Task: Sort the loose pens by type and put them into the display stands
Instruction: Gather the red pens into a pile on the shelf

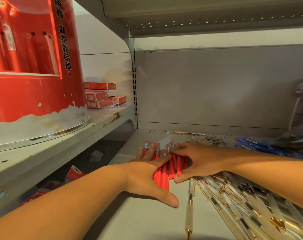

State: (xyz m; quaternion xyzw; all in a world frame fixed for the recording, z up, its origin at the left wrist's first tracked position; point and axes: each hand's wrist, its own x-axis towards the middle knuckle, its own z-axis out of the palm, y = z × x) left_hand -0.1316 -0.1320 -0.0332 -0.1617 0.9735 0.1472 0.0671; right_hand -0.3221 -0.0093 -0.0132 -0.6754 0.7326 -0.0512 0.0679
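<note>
A bundle of red pens (166, 168) lies on the grey shelf (147, 220), pressed between both hands. My left hand (145, 175) lies flat against the bundle's left side, thumb spread toward me. My right hand (197, 161) cups the bundle from the right, fingers over the pens' tops. White pens with gold clips (234, 200) spread out at the lower right. Blue pens (258, 146) lie at the back right. A round red display stand (31, 66) holding red pens stands on the upper left shelf.
Small red boxes (102, 95) are stacked behind the stand on the left shelf (64, 144). A single gold pen (187, 133) lies by the back wall. Clear pens (208, 140) sit behind my right hand. More red packs lie on a lower level at left.
</note>
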